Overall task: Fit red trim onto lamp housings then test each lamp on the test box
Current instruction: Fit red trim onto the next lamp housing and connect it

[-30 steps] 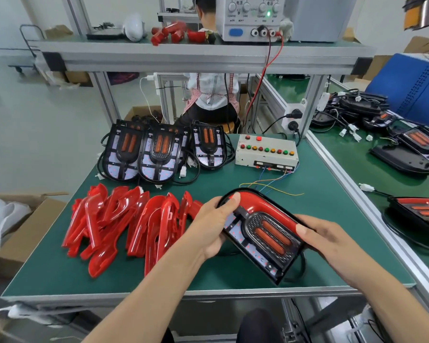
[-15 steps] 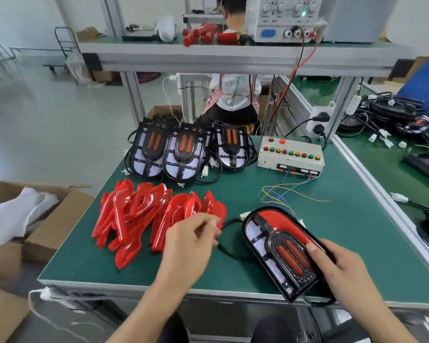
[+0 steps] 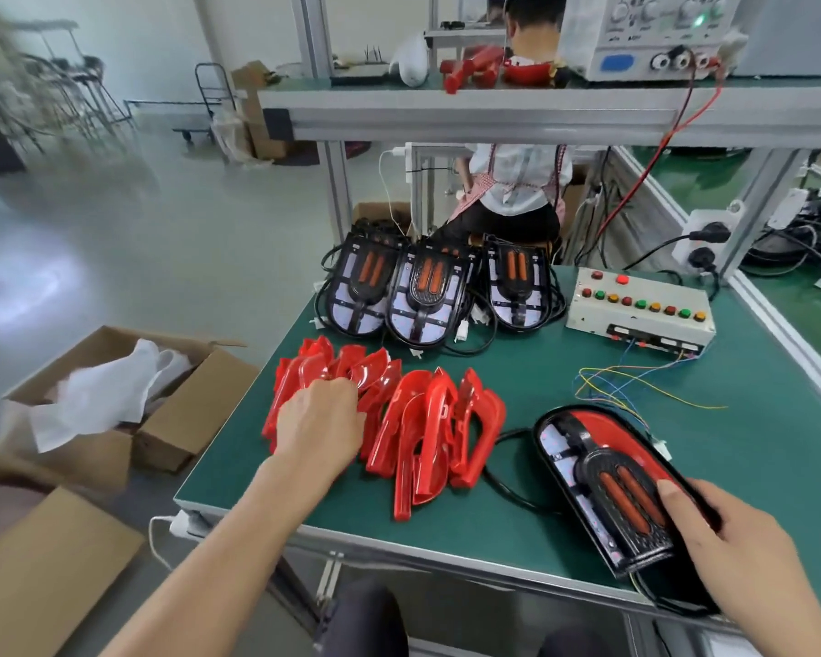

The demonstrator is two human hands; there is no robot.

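Red plastic is what catches the eye on this bench: a heap of red trim pieces point(image 3: 385, 419) lies on the green mat point(image 3: 565, 372), well to the left of the test box point(image 3: 638, 311) and nearer the front edge. The left hand point(image 3: 321, 426) is down on the left part of that heap with its fingers curled into the pieces; it looks to be picking one out, though I cannot tell whether it truly has hold of one yet. The right hand point(image 3: 731, 552) holds the near end of a lamp housing point(image 3: 603, 481) lying in front of the test box at the mat's near edge, thumb on top and fingers wrapped under its side. That housing already wears red trim along its right curve, while its left side shows bare pale board, so I would judge it half fitted, with the matching piece being fetched. Its cable point(image 3: 508, 481) trails loose on the mat and the box's coloured test wires point(image 3: 636, 379) lie unconnected beside it, so testing looks not yet begun for this one. Left of the test box, at the back of the mat, three more lamp housings point(image 3: 430, 291) stand in a row with no trim, so most of the work seems left.
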